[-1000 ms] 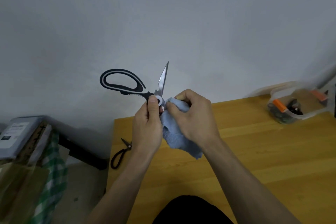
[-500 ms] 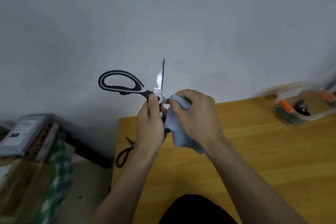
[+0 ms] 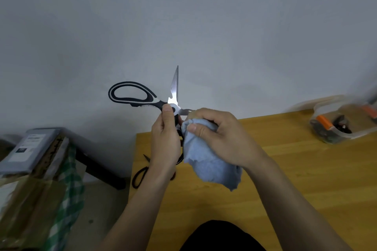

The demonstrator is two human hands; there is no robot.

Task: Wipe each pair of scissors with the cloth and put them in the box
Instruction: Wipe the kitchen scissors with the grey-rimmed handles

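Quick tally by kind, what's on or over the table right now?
Scissors: 2, the large pair held open by the left hand, and a small black pair lying on the table.
Cloths: 1, the blue cloth in the right hand.
Boxes: 1, a clear plastic box; its contents are blurred.
Total: 4.

Left hand (image 3: pixel 166 140) grips open black-and-white scissors (image 3: pixel 142 98) at pivot, one blade upright; right hand (image 3: pixel 220 136) pinches blue cloth (image 3: pixel 210 165) round other blade, above wooden table (image 3: pixel 285 169) w/ clear box (image 3: pixel 342 126) far right.
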